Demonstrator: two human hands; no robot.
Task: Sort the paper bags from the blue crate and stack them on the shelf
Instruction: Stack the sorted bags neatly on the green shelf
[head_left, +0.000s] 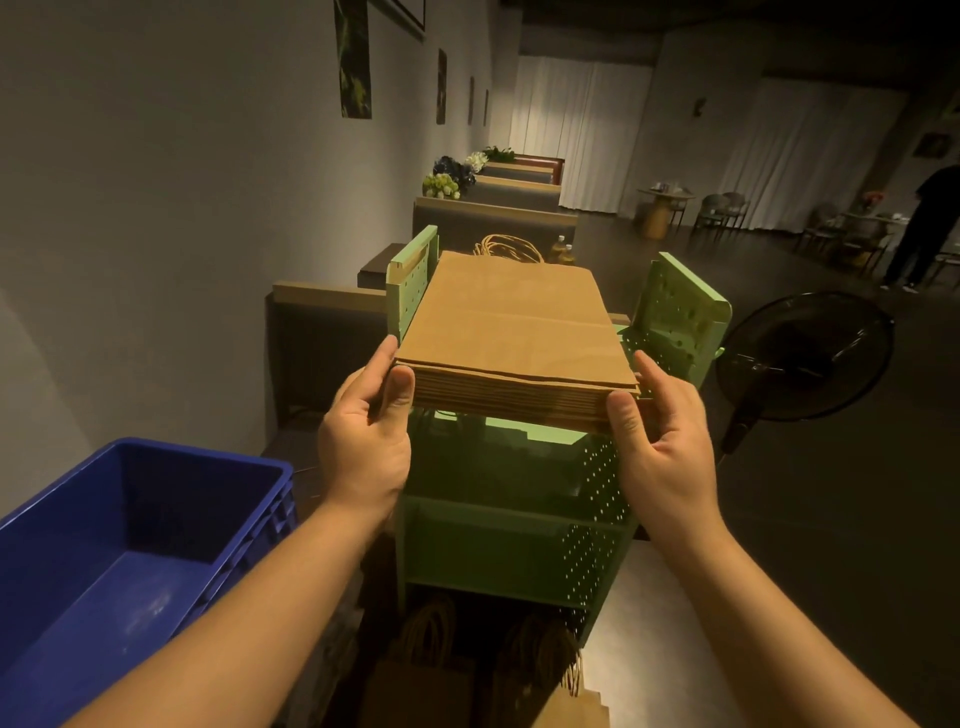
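Note:
A thick stack of flat brown paper bags (511, 322) lies level over the top of the green perforated shelf (519, 530), its twine handles pointing away from me. My left hand (363, 436) grips the stack's near left corner, thumb against its edge. My right hand (660, 447) grips the near right corner the same way. Whether the stack rests on the shelf top or hangs just above it is unclear. The blue crate (119, 561) stands at lower left, and the part of its inside that shows holds no bags.
More brown bags with handles (431, 654) lie low at the shelf's foot. A black floor fan (802, 358) stands right of the shelf. Grey benches and a wall run along the left. A person (922, 228) stands far right near chairs and tables.

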